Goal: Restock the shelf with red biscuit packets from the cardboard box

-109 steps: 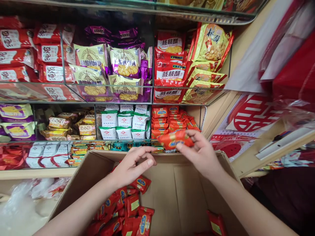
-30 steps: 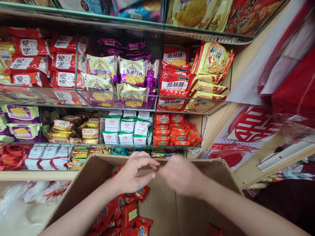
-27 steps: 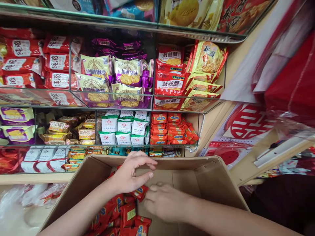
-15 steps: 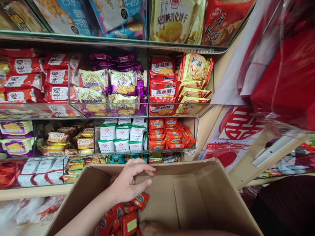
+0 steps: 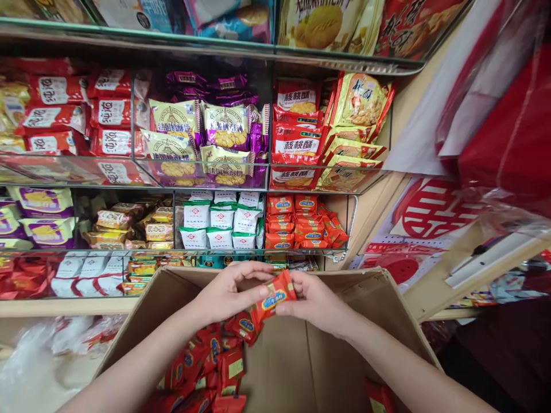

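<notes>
A small red snack packet [image 5: 274, 297] with a blue and yellow label is held up over the open cardboard box [image 5: 344, 304]. My right hand [image 5: 316, 301] is closed on its right end, thumb below and fingers above. My left hand [image 5: 235, 292] meets its left end, thumb against the wrapper and fingers curled above, partly hidden. Below my left forearm, many similar red packets [image 5: 210, 355] lie heaped in the box's left part. One more red packet [image 5: 379, 396] shows at the lower right, beneath my right forearm.
Glass-fronted shelves of wrapped snacks stand behind the box. Matching red packets [image 5: 305, 223] fill a compartment straight ahead, beside white-and-green packets [image 5: 224, 221]. Red wrapped goods [image 5: 508, 126] hang at the right. Clear plastic bags [image 5: 38, 361] lie at the lower left.
My right hand has risen from low in the box with a red packet and met my left hand. The view has tilted down and shifted slightly left.
</notes>
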Available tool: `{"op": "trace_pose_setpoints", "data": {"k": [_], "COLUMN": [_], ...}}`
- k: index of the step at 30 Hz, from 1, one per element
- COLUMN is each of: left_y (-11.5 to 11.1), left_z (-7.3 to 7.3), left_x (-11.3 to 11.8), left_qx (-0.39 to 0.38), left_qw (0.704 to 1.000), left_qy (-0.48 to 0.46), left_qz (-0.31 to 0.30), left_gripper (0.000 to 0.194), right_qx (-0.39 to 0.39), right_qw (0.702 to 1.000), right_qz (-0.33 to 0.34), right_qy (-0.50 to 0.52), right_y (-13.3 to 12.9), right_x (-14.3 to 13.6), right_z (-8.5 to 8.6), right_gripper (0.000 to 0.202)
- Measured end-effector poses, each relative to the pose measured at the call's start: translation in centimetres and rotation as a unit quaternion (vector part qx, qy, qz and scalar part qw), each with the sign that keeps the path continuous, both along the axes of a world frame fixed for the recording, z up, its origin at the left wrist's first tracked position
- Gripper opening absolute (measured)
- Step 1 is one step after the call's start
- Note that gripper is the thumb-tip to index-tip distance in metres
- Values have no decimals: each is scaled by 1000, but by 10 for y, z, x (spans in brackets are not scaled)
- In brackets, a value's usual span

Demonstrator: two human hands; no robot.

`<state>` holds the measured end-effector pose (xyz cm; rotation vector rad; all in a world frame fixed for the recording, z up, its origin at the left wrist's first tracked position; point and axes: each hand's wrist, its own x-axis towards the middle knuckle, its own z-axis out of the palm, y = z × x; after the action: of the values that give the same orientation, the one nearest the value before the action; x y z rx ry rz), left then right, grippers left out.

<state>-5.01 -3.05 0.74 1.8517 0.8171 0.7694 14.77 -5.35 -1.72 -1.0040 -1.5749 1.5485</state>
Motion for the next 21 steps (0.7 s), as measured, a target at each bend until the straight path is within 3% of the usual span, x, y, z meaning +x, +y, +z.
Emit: {"op": "trace_pose_setpoints", "data": {"k": [4, 7, 11, 15, 21], "left_y": [-1, -1, 0, 0, 3], "left_z": [-2, -2, -4, -8, -9], "left_x": [9, 10, 6, 3, 3], "left_qx": [37, 58, 31, 55, 100], "left_qw": [997, 996, 996, 993, 989], "left_qy": [35, 44, 54, 80, 96], "left_qz": [58, 56, 58, 63, 57], "left_gripper": [28, 26, 37, 35, 34], "right_qx": [-11, -9, -9, 49, 114], "right_qw": [998, 997, 995, 996, 991], "right_qz": [-47, -66, -79, -57, -55], "right_qy": [38, 47, 58, 40, -37], "right_y": [0, -4, -8, -8, -15], "right_x": [-2, -3, -1, 2, 10], "right_z": [-7, -10, -6, -5, 1], "right_gripper": [33, 32, 32, 26, 55]}}
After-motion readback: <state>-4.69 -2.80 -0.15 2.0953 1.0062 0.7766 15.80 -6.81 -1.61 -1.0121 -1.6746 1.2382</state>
